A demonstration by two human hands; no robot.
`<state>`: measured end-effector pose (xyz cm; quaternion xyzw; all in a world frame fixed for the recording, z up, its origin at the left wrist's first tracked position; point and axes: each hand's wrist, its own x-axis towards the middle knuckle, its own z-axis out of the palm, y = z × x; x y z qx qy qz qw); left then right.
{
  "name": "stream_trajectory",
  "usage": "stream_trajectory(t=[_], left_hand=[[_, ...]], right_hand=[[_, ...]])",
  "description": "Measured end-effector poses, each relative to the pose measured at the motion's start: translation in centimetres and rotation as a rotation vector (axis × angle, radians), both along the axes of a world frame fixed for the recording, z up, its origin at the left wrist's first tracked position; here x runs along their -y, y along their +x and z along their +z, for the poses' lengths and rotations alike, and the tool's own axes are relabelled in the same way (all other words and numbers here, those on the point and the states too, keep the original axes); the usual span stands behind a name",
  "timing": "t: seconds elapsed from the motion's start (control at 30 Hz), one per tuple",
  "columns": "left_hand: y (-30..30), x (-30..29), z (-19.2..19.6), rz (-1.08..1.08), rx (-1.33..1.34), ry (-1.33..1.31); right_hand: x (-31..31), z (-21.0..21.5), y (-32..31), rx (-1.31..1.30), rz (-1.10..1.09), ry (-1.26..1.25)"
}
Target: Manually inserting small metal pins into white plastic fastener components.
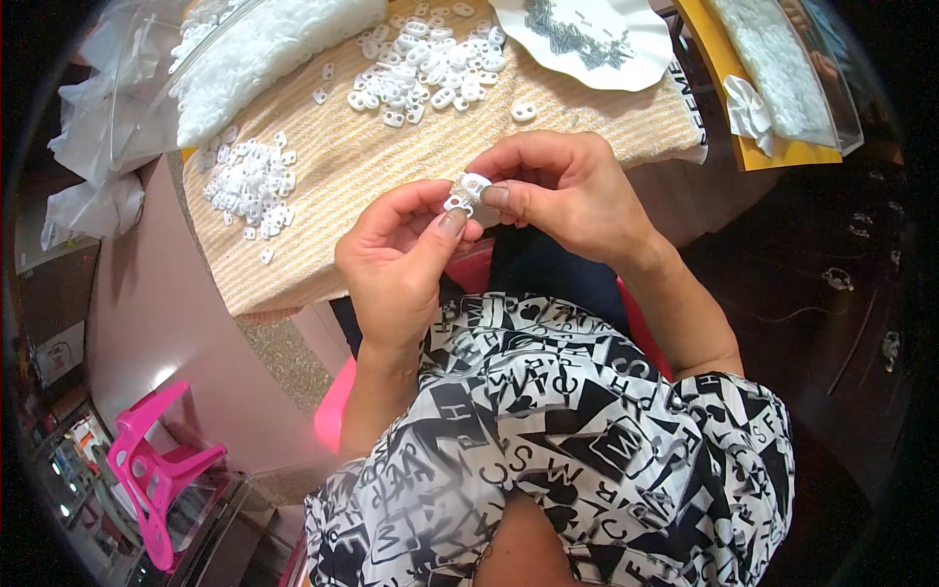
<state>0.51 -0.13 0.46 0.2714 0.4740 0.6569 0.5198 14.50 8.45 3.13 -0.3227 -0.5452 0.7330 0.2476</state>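
A small white plastic piece point(468, 192) with holes sits between the fingertips of both hands, held above my lap near the table's edge. My left hand point(396, 259) pinches it from below with thumb and forefinger. My right hand point(562, 191) grips it from the right, thumb pressed on top. A heap of the same white pieces point(430, 64) lies on the beige ribbed cloth point(342, 166) beyond my hands. A smaller pile of white pieces point(249, 186) lies to the left.
A white plate point(626, 59) with small grey metal parts stands at the back. Clear plastic bags of white pieces point(245, 49) lie at the back left, another bag point(782, 68) on a yellow surface at the right. A pink plastic stool point(147, 470) stands lower left.
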Motion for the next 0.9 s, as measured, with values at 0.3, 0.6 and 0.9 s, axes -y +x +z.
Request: stream_trajectory(t=[0.3, 0.6, 0.9], left_hand=[[-0.2, 0.1, 0.2, -0.027, 0.009, 0.006], [-1.0, 0.0, -0.3, -0.185, 0.099, 0.109], [-1.2, -0.1, -1.3, -0.189, -0.026, 0.230]], right_hand=[[0.3, -0.5, -0.2, 0.014, 0.026, 0.109], [0.0, -0.7, 0.3, -0.111, 0.052, -0.055], [0.3, -0.8, 0.2, -0.111, 0.053, -0.076]])
